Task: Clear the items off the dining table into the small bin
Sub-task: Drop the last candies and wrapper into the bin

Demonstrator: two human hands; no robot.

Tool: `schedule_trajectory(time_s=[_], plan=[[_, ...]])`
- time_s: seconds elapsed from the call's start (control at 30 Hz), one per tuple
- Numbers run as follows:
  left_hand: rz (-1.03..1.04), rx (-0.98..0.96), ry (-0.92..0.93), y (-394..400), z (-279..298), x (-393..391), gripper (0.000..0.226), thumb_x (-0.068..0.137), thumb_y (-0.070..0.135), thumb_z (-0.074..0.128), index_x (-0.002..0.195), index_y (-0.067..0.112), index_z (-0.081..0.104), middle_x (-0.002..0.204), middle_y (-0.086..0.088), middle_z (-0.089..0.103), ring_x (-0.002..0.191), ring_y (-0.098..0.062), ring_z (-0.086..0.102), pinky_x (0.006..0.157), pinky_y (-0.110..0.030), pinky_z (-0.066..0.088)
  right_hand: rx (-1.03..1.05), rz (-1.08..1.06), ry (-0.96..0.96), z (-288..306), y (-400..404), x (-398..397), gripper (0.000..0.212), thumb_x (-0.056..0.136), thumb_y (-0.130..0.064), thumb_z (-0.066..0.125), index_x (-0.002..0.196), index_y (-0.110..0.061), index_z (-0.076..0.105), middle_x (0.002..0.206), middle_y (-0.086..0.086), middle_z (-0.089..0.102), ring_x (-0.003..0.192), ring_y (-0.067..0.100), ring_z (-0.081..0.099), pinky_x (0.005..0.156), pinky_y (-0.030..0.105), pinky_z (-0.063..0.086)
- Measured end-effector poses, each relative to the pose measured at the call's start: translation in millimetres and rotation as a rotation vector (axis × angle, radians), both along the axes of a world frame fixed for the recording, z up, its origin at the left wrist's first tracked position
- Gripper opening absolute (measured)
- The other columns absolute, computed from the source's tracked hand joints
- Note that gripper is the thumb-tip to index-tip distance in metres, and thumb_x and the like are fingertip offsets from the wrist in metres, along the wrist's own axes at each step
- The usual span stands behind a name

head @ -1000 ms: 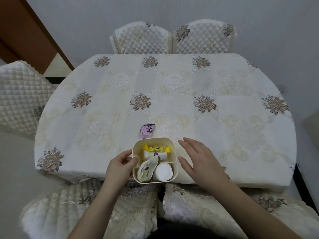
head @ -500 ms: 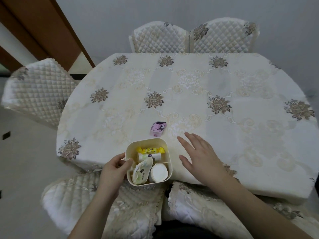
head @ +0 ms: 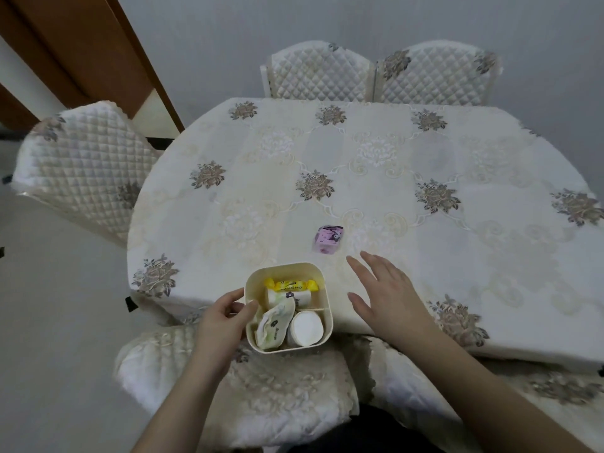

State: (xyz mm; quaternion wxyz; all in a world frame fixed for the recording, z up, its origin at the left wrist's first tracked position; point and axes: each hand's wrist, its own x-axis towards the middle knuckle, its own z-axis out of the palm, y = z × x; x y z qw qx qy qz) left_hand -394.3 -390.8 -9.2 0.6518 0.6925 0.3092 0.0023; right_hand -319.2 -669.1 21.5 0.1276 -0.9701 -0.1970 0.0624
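A person looks down at an oval worktop under a cream floral cloth, with quilted chairs around it. A small cream bin sits at the near edge, partly hanging over it. The left hand grips the bin's left wall, thumb on the rim and fingers curled round the outside. Inside the bin lie a yellow sweet, a small white bottle, a printed pouch and a white-lidded jar.

One item is left on the cloth: a small pink packet, just beyond the bin. The right hand hovers near it, palm down, fingers straight and spread, holding nothing.

Risks, as a judgement: the bin overhangs the edge, so if the left hand slackens it may tip onto the chair below and spill. The packet looks light and flat, so a hasty reach could push it away across the cloth instead of lifting it.
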Motion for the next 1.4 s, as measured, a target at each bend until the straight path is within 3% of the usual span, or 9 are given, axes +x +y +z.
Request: schedule_trajectory(time_s=[0.13, 0.3, 0.57, 0.7, 0.87, 0.97, 1.07, 1.17, 1.4], plan=[[-0.018, 0.017, 0.009, 38.4, 4.0, 1.1, 0.03, 0.09, 0.011, 0.072, 0.119, 0.013, 0.07, 0.085, -0.021, 0.068, 0.072, -0.027, 0.065, 0.066, -0.041, 0.051, -0.011, -0.083, -0.02, -0.7, 27.6, -10.1, 0.061, 0.095, -0.042, 0.045, 0.15, -0.027, 0.025, 0.156, 0.002, 0.026, 0.142, 0.024, 0.024, 0.114, 0.04, 0.023], [-0.122, 0.041, -0.042, 60.5, 22.1, 18.4, 0.033, 0.076, 0.025, 0.074, 0.109, 0.024, 0.072, 0.06, 0.008, 0.065, 0.063, -0.022, 0.06, 0.062, -0.037, 0.05, -0.01, -0.175, -0.04, 6.2, 49.9, -18.1, 0.06, 0.095, -0.041, 0.046, 0.149, -0.024, 0.027, 0.155, 0.004, 0.03, 0.14, 0.025, 0.027, 0.112, 0.041, 0.026], [-0.154, 0.025, -0.041, 57.2, 20.7, 37.6, 0.03, 0.09, 0.011, 0.071, 0.12, 0.015, 0.071, 0.082, -0.012, 0.067, 0.075, -0.024, 0.066, 0.07, -0.04, 0.061, -0.027, -0.187, -0.048, 3.6, 46.9, -6.6, 0.061, 0.093, -0.041, 0.049, 0.148, -0.024, 0.027, 0.153, 0.006, 0.033, 0.139, 0.025, 0.03, 0.109, 0.043, 0.03], [-0.15, 0.027, -0.027, 50.6, 22.1, 51.0, 0.034, 0.083, 0.018, 0.075, 0.117, 0.018, 0.072, 0.071, -0.001, 0.065, 0.071, -0.02, 0.066, 0.071, -0.041, 0.061, -0.023, -0.167, -0.013, -4.3, 43.5, 18.6, 0.062, 0.093, -0.04, 0.051, 0.148, -0.023, 0.028, 0.153, 0.007, 0.034, 0.138, 0.025, 0.031, 0.11, 0.042, 0.03], [-0.144, 0.028, -0.041, 47.6, 27.8, 65.0, 0.024, 0.071, 0.033, 0.072, 0.093, 0.041, 0.075, 0.068, 0.002, 0.065, 0.071, -0.02, 0.064, 0.074, -0.046, 0.061, 0.086, -0.144, -0.021, -13.9, 46.6, 62.7, 0.056, 0.092, -0.032, 0.054, 0.143, -0.018, 0.038, 0.144, 0.007, 0.045, 0.129, 0.027, 0.042, 0.106, 0.043, 0.037], [-0.102, 0.03, -0.026, 48.5, 24.9, 70.3, 0.025, 0.077, 0.028, 0.074, 0.101, 0.035, 0.075, 0.072, -0.002, 0.066, 0.073, -0.021, 0.068, 0.074, -0.045, 0.062, 0.104, -0.13, 0.004, -27.4, 49.5, 88.9, 0.056, 0.091, -0.03, 0.055, 0.143, -0.017, 0.038, 0.142, 0.008, 0.045, 0.128, 0.028, 0.043, 0.104, 0.041, 0.036], [-0.064, 0.035, -0.007, 48.9, 22.9, 77.3, 0.025, 0.077, 0.025, 0.075, 0.101, 0.034, 0.076, 0.067, 0.005, 0.067, 0.071, -0.018, 0.069, 0.073, -0.041, 0.063, 0.101, -0.092, 0.06, -45.0, 57.6, 118.5, 0.059, 0.09, -0.031, 0.057, 0.144, -0.015, 0.038, 0.144, 0.01, 0.044, 0.128, 0.03, 0.042, 0.106, 0.042, 0.035], [-0.04, 0.049, 0.025, 49.5, 19.9, 85.9, 0.026, 0.068, 0.034, 0.074, 0.094, 0.038, 0.074, 0.064, 0.007, 0.066, 0.071, -0.019, 0.067, 0.077, -0.047, 0.063, 0.085, -0.049, 0.117, -65.3, 67.0, 146.0, 0.063, 0.088, -0.031, 0.061, 0.144, -0.016, 0.036, 0.145, 0.009, 0.042, 0.13, 0.03, 0.041, 0.106, 0.042, 0.035], [-0.029, 0.081, 0.087, 45.9, 10.5, 94.2, 0.041, 0.067, 0.037, 0.073, 0.108, 0.032, 0.071, 0.066, 0.009, 0.069, 0.076, -0.024, 0.068, 0.084, -0.061, 0.058, -0.095, 0.002, 0.254, -111.8, 74.4, 183.5, 0.079, 0.085, -0.042, 0.061, 0.15, -0.022, 0.022, 0.156, 0.011, 0.023, 0.142, 0.029, 0.022, 0.113, 0.044, 0.022]])
